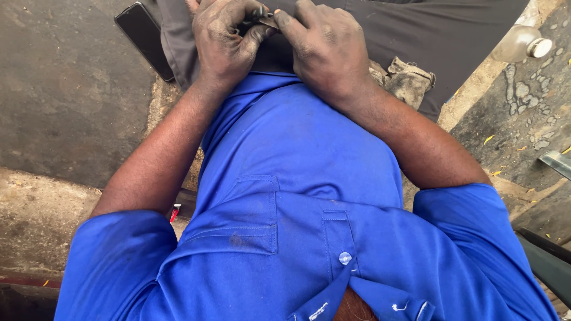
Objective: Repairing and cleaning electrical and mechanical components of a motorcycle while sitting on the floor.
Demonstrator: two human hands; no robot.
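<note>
Both hands meet over the person's lap, above the grey trousers (pixel 416 35). The left hand (pixel 223 41) and right hand (pixel 324 50), both grimy, pinch a small dark metal part (pixel 263 18) between their fingertips. A black phone (pixel 144 37) lies on the concrete floor (pixel 65 101) beside the left thigh. A dirty rag (pixel 404 80) rests by the right wrist.

A small dark metal piece (pixel 262 18) is mostly hidden between the fingers of the left hand (pixel 223 41) and right hand (pixel 324 50), so its kind cannot be told. The top edge cuts off a dark phone (pixel 144 37) and grey trousers (pixel 428 35).
</note>
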